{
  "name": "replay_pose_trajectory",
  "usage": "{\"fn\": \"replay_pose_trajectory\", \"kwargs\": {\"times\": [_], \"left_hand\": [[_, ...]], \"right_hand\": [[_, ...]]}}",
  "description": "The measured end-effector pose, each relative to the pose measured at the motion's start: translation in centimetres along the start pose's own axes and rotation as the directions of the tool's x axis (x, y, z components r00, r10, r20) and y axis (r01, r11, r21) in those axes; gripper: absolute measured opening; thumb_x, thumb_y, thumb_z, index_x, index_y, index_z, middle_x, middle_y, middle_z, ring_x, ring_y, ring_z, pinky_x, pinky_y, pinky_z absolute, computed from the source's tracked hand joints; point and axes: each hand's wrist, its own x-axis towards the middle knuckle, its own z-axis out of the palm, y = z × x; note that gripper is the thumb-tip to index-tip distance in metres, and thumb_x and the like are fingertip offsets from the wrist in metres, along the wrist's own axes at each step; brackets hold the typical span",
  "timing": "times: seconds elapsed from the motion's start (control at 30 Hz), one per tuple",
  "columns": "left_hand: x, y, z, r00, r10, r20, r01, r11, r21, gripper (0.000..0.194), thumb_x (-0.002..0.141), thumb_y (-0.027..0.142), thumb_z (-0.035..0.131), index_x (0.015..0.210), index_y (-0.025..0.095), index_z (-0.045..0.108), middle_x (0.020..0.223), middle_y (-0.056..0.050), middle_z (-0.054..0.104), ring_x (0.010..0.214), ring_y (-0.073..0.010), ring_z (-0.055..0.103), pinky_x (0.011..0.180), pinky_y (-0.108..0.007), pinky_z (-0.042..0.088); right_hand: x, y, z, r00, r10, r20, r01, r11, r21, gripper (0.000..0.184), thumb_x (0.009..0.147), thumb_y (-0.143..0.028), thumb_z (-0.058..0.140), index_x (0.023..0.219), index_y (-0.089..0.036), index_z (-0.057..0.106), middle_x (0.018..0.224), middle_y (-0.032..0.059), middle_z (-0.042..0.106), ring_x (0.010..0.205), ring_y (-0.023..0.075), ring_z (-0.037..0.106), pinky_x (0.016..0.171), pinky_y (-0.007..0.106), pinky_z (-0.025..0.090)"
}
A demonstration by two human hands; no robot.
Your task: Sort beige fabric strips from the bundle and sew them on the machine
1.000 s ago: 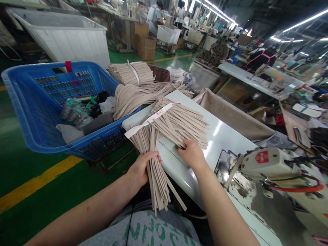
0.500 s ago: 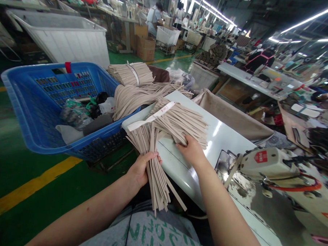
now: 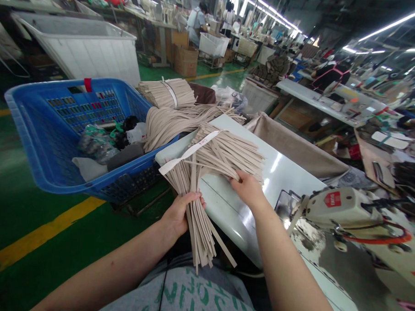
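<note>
My left hand [image 3: 180, 216] grips the lower end of a bundle of beige leather-like strips [image 3: 224, 151], which hangs over the table's edge. A white paper band [image 3: 190, 152] with handwriting circles the bundle. My right hand [image 3: 249, 191] lies across the fanned upper strips, its fingers pressed on them. The bundle rests partly on a white table [image 3: 226, 206]. Behind it lie a tied bundle of similar strips [image 3: 167, 93] and a heap of long loose strips [image 3: 174, 126].
A blue plastic basket [image 3: 33, 120] holding bags and cloth stands left of the table. A sewing machine head [image 3: 343, 207] sits close on my right. A canvas bin [image 3: 293, 145] lies beyond the table. Co-workers, white bins and cardboard boxes fill the far aisle.
My right hand has slid a little to the right and up along the fanned strips. The paper band has tilted slightly. My left hand keeps its grip.
</note>
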Motion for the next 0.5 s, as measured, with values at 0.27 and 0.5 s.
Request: {"fn": "replay_pose_trajectory", "kwargs": {"times": [0.27,0.5], "left_hand": [[0.2,-0.1,-0.2,1.000,0.015,-0.007,-0.015,1.000,-0.004,0.020,0.068,0.011,0.076,0.086,0.010,0.068,0.069,-0.005,0.068,0.062,-0.0142,0.066,0.070,-0.028,0.061],[0.2,-0.1,-0.2,1.000,0.005,0.003,-0.005,1.000,-0.012,0.022,0.068,0.010,0.074,0.089,0.009,0.068,0.068,-0.005,0.067,0.062,-0.0140,0.066,0.070,-0.027,0.061]], "right_hand": [[0.8,-0.1,1.3,0.985,-0.114,-0.132,0.098,0.987,-0.125,0.033,0.082,-0.027,0.068,0.114,-0.019,0.070,0.109,0.0085,0.067,0.098,0.0216,0.063,0.087,0.028,0.046],[1.0,-0.1,2.3,0.995,-0.046,-0.084,0.028,0.979,-0.201,0.016,0.084,-0.028,0.068,0.095,-0.017,0.073,0.100,0.0092,0.071,0.090,0.0213,0.066,0.082,0.028,0.046]]}}
